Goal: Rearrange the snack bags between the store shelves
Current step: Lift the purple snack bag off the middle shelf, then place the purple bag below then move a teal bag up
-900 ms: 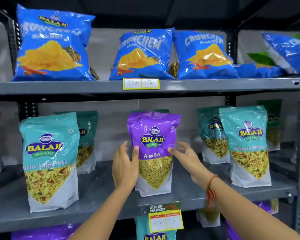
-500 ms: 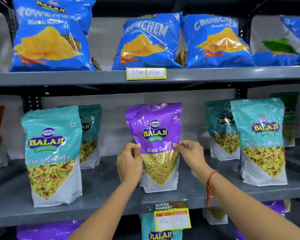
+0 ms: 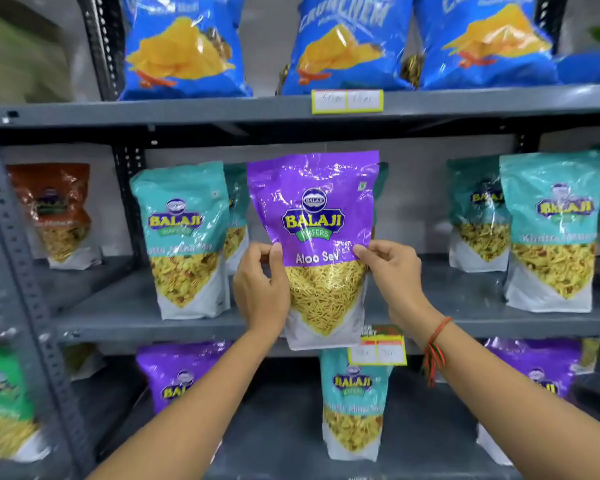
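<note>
Grey metal shelves (image 3: 465, 320) hold rows of snack bags. Both hands pinch 1 purple bag (image 3: 314, 216) upright in front of the middle shelf: the left hand (image 3: 260, 289) grips its left edge, the right hand (image 3: 394, 271) its right edge, thumbs on the front. A teal bag (image 3: 184, 237) stands just left of the left fingers.

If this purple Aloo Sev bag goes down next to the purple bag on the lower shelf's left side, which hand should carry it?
Probably left. The left hand already pinches the Aloo Sev bag on the side nearer the lower purple bag. The right hand would have to cross over.
</note>
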